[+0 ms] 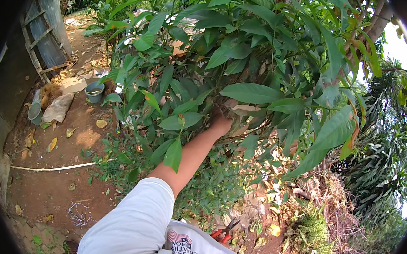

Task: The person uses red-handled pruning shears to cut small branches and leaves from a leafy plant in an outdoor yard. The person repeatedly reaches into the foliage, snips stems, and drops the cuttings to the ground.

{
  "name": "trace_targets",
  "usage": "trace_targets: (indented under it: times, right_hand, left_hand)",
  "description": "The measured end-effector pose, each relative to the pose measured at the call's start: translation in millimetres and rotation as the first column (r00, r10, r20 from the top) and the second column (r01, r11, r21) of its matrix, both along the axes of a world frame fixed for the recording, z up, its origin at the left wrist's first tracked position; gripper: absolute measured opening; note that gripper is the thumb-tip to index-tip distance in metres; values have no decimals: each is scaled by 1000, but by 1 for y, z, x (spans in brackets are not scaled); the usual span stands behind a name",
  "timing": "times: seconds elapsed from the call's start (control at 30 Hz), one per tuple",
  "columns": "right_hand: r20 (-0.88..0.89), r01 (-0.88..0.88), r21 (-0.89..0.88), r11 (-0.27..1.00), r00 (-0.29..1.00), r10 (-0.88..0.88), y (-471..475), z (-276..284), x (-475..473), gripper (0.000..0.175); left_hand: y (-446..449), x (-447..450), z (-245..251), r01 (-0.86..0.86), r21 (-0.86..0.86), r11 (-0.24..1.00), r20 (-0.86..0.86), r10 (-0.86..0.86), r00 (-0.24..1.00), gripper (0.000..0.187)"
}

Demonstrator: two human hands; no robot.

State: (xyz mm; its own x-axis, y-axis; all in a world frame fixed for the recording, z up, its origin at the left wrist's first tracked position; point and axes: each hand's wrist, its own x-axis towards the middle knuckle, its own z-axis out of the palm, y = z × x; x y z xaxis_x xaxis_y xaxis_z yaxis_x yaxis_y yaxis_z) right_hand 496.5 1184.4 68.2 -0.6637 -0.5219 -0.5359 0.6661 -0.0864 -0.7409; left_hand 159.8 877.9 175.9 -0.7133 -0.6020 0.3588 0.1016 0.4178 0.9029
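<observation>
My left hand reaches up into a leafy green shrub, its arm stretched out from a pale short sleeve. Leaves and shade hide the fingertips, so what they touch cannot be told. Dry brown leaves and thin stems surround the hand. At the lower middle, a pair of pruning shears with red handles and dark blades sticks out past the edge of my shirt, blades pointing up and to the right. My right hand is not plainly visible; the shirt covers the place beside the handles.
Left, a wooden ladder leans by a metal sheet. Nearby are a grey bucket, a tipped bucket and a sack. A pale pole and tangled wire lie on the soil. Tree branches rise upper right.
</observation>
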Motion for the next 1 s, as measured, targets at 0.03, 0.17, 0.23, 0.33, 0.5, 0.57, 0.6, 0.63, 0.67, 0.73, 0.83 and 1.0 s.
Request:
trace_targets:
  times: [0.03, 0.17, 0.23, 0.33, 0.5, 0.57, 0.6, 0.63, 0.67, 0.73, 0.83, 1.0]
  right_hand:
    - [1, 6, 5, 1000, 1000, -6, 5, 0, 0, 39]
    - [6, 38, 15, 999, 999, -38, 24, -2, 1, 39]
    - [2, 56, 14, 998, 998, -56, 31, -4, 3, 39]
    - [-1, 68, 10, 998, 998, -68, 38, -7, 8, 39]
    - [14, 71, 8, 997, 997, -71, 42, -7, 8, 40]
    - [13, 72, 10, 997, 997, -72, 41, -5, 7, 40]
    - [13, 69, 10, 998, 998, -69, 40, -4, 6, 40]
    - [9, 66, 15, 998, 998, -66, 39, -3, 6, 40]
    - [5, 66, 17, 998, 998, -66, 38, -2, 7, 40]
    - [2, 63, 15, 998, 998, -63, 36, 0, 7, 40]
    - [7, 67, 0, 998, 998, -67, 33, -1, 11, 41]
    - [4, 89, -14, 996, 996, -89, 35, -6, 21, 41]
  left_hand:
    - [-8, -22, -4, 1, -30, 1000, 28, 0, 1000, 55]
    - [-26, -64, -3, 30, -24, 999, 149, -26, 989, 78]
    - [-31, -61, 3, 115, -84, 990, 284, -87, 955, 66]
    - [-24, -44, 7, 77, -183, 980, 203, -39, 979, 52]
    - [-4, -37, 6, 150, -35, 988, -94, -153, 984, 44]
    - [-1, -41, 12, 111, -59, 992, -32, -113, 993, 42]
    - [-1, -41, 15, 113, -46, 992, -28, -115, 993, 42]
    - [-2, -40, 18, 118, -32, 992, -31, -119, 992, 41]
    - [-3, -37, 20, 119, -21, 993, -33, -120, 992, 41]
    - [-5, -30, 23, 126, 1, 992, -46, -126, 991, 40]
    - [-8, -21, 22, 138, 35, 990, -71, -135, 988, 38]
    - [-17, -6, 9, 158, 125, 980, -139, -140, 980, 35]
